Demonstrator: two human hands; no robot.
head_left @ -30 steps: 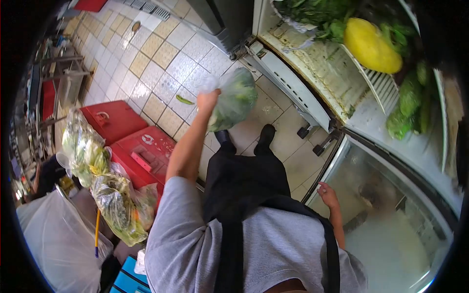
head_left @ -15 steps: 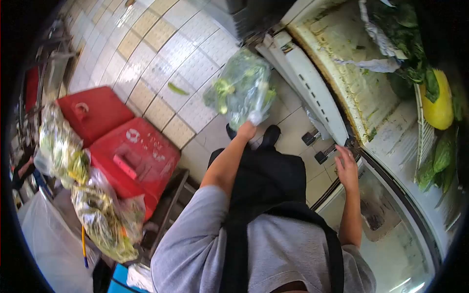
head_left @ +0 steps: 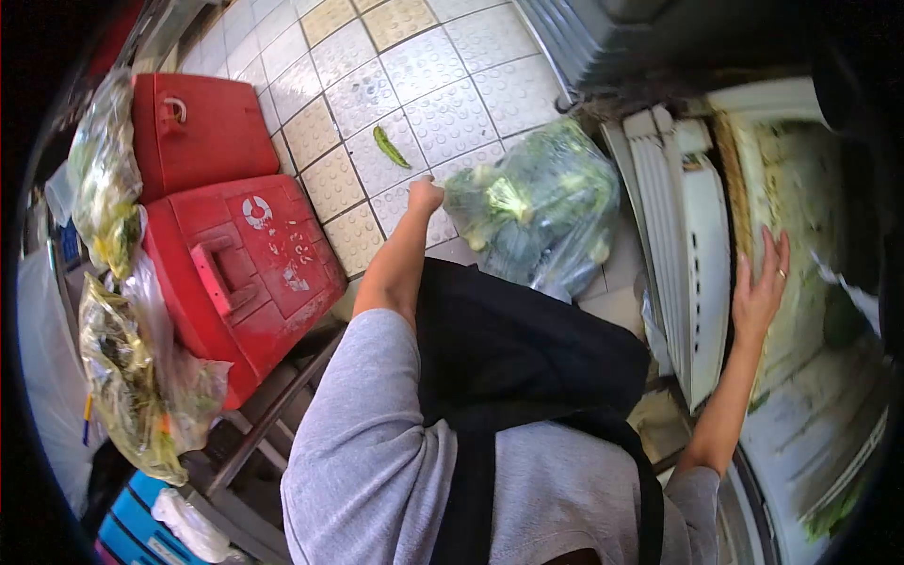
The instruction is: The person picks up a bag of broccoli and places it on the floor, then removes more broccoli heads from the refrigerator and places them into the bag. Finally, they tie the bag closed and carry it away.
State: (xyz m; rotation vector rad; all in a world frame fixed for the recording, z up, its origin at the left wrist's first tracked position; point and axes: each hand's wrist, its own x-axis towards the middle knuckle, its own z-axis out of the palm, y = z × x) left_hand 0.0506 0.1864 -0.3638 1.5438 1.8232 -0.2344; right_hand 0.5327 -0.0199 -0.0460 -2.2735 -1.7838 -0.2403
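A clear plastic bag of broccoli [head_left: 556, 202] hangs in front of my dark apron, over the tiled floor. My left hand [head_left: 427, 196] is closed at the bag's left edge; the gathered plastic in its fingers is barely visible. To the right, my right hand [head_left: 760, 287] lies with its fingers apart on the stained inner edge of a fridge compartment [head_left: 786, 198]. It holds nothing. The white ribbed fridge door edge [head_left: 702, 273] stands between the bag and that hand.
Two red lidded boxes [head_left: 254, 254] stand at the left, with bags of vegetables [head_left: 127, 377] beside them. A green pod-like piece [head_left: 391, 147] lies on the floor tiles [head_left: 461, 99]. A blue crate [head_left: 141, 518] is at lower left.
The broccoli bag has risen closer to me, and my left hand has shifted from its near end to its left side. My right hand has reached forward into the fridge compartment's edge.
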